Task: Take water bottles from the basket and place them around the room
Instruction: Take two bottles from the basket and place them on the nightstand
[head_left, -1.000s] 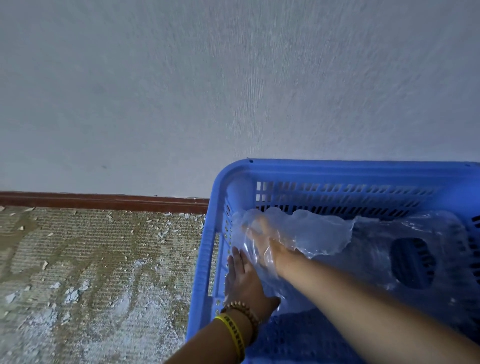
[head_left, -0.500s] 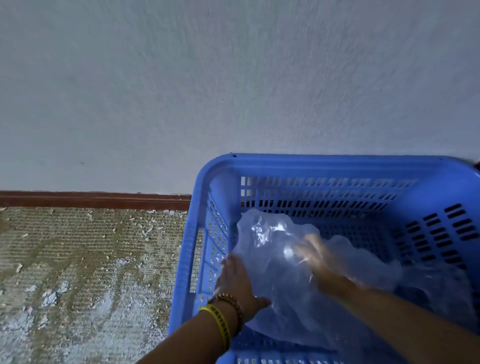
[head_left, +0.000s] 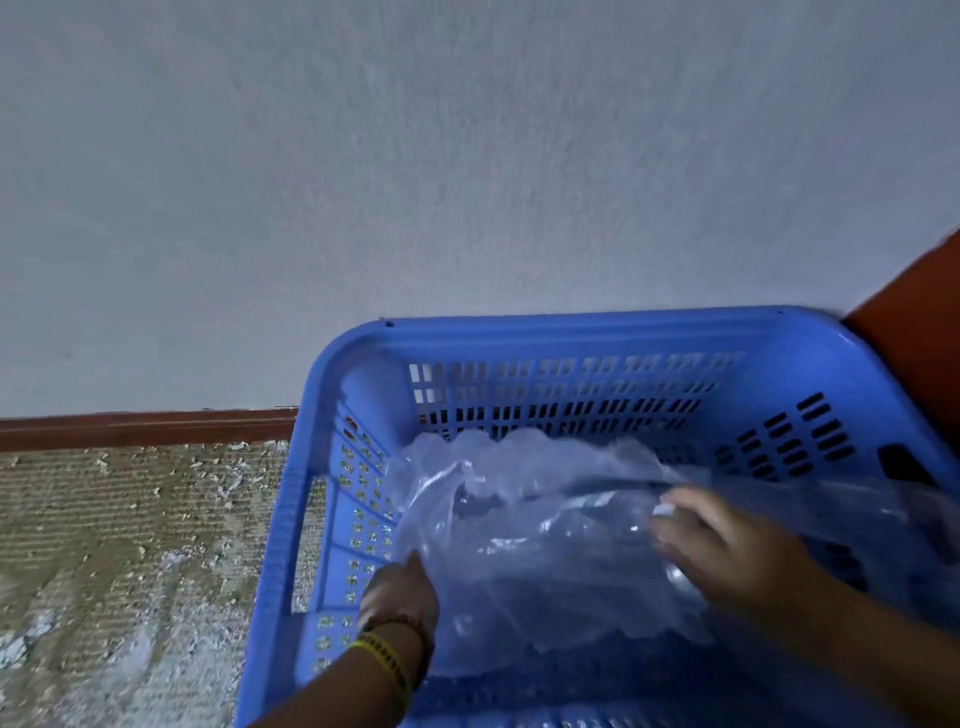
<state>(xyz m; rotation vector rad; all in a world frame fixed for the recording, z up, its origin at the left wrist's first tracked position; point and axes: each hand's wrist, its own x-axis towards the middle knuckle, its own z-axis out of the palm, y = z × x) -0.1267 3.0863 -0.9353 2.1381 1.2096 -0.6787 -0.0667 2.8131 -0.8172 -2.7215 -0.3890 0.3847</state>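
Both grips are down in the blue basket (head_left: 571, 332) right now. A clear plastic bag (head_left: 519, 571) lies between them. My left grip (head_left: 400, 587) is at the bag's left edge, thumb up against the film and fingers hidden behind it, so I honestly can't tell if it's clenched on anything. My right grip (head_left: 727, 551) lies on the bag's right side, fingertips (head_left: 670, 501) pointing left toward the middle. It's blurry there, so I can't say whether it's pinching the film, holding something through it, or just resting.

The bit that matters: what I take for a clear water bottle (head_left: 587, 512) shows as a shiny shape under the film. It's just left of my right fingertips and well right of my left grip. It seems to lie on its side, long axis running roughly from one grip toward the other. A pale bit at my right fingertips might be the cap.

So my guess is the right grip takes it, with the left holding the film aside. Wrinkly plastic could snag.
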